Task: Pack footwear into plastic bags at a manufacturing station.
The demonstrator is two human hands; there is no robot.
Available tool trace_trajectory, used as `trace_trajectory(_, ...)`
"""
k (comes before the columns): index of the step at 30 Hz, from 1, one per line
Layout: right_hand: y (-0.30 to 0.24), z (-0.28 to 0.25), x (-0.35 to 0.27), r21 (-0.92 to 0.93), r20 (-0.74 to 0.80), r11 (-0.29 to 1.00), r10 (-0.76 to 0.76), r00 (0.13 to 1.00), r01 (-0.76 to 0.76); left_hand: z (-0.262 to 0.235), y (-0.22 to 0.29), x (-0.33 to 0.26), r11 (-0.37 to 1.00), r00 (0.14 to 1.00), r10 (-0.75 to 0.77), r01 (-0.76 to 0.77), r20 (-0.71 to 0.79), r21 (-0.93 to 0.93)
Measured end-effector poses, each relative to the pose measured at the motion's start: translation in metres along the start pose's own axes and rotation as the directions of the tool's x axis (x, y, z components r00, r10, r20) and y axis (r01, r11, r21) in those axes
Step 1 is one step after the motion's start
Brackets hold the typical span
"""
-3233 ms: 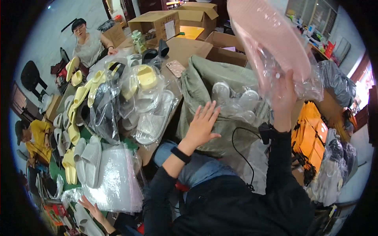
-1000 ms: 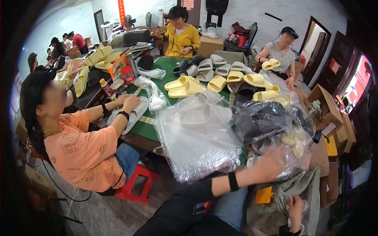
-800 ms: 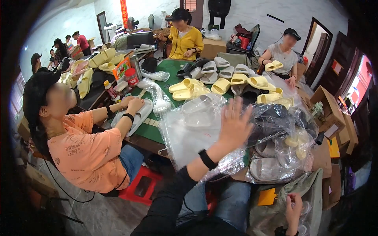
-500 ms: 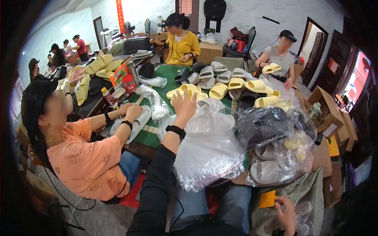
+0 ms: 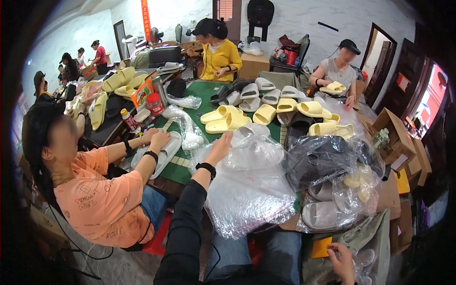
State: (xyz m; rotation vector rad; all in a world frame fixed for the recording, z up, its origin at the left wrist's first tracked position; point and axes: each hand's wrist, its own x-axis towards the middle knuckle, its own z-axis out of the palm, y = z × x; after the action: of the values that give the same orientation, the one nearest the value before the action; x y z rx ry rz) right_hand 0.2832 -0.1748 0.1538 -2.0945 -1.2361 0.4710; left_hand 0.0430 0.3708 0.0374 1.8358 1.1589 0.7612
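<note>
My left hand [image 5: 221, 146] is at the left edge of a stack of clear plastic bags [image 5: 251, 199]. Its fingers look stretched out and close together beside pale grey slippers [image 5: 254, 133] at the top of the bags; the thumb is hidden. Just beyond lies a pair of yellow slippers [image 5: 225, 119] on the green mat. Low on the right, my right hand [image 5: 343, 264] is open, fingers apart and slightly curled, with nothing seen in it. An orange card [image 5: 321, 247] lies just left of its fingers, on the grey-green cloth [image 5: 363, 235].
Bagged black slippers [image 5: 318, 156] and bagged grey slippers [image 5: 323, 213] crowd the right. Loose yellow and grey slippers are heaped behind. A co-worker in an orange shirt [image 5: 107, 197] handles a white slipper [image 5: 167, 153] at my left. Cardboard boxes [image 5: 394, 137] stand at the right.
My left hand has drawn back from over the yellow slippers to the edge of the bags. My right hand has come away from the orange card, which now lies slightly lower.
</note>
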Motion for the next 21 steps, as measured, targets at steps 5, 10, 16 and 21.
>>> trace_trajectory(5,0.008,0.006,0.000,0.077,0.001,0.997,-0.026,1.000,0.026,-0.020,0.010,-0.009,0.983,0.994,0.055,-0.038,0.092,-0.180)
trace_trajectory(10,0.004,0.008,-0.001,0.115,-0.004,0.993,-0.029,1.000,0.029,-0.034,0.006,-0.026,0.915,0.953,-0.075,0.183,0.292,-0.360)
trace_trajectory(16,-0.002,0.008,-0.001,0.071,0.026,0.997,-0.014,1.000,0.012,-0.043,0.027,-0.058,0.969,0.737,-0.237,0.226,0.633,0.100)
trace_trajectory(21,-0.004,0.013,-0.002,0.088,0.071,0.995,-0.046,0.996,0.040,-0.027,0.024,-0.100,0.881,0.707,-0.205,-0.167,0.677,0.442)
